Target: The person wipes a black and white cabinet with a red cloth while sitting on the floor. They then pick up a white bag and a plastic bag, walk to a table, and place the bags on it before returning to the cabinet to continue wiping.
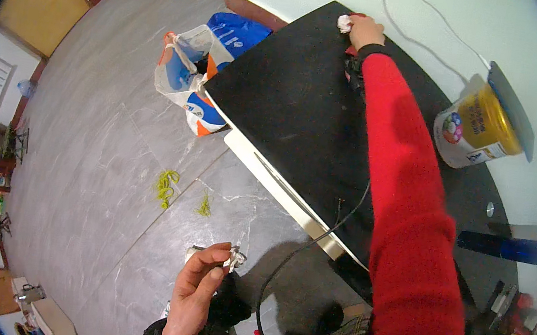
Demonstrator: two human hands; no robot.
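Observation:
My left hand (197, 288) is raised over the floor at the table's front side. Its thumb and fingertips pinch a small crumpled white and silvery scrap (237, 259). My right arm, in a red sleeve, reaches across the black tabletop (287, 99) to its far end. There my right hand (366, 32) holds a wad of white tissue (344, 24) at the surface. Something red (351, 50) shows beside and under that hand, mostly covered by it. Below the wrist sits a black object (356, 73), partly hidden by the sleeve.
An open plastic bag (177, 71) and a blue bag (240, 34) stand on the floor beside the table. A gold and white tub (477, 126) and dark blue cylinder (507, 248) stand near the wall. A black cable (281, 261) crosses the table edge. Yellow-green yarn (165, 187) lies on the floor.

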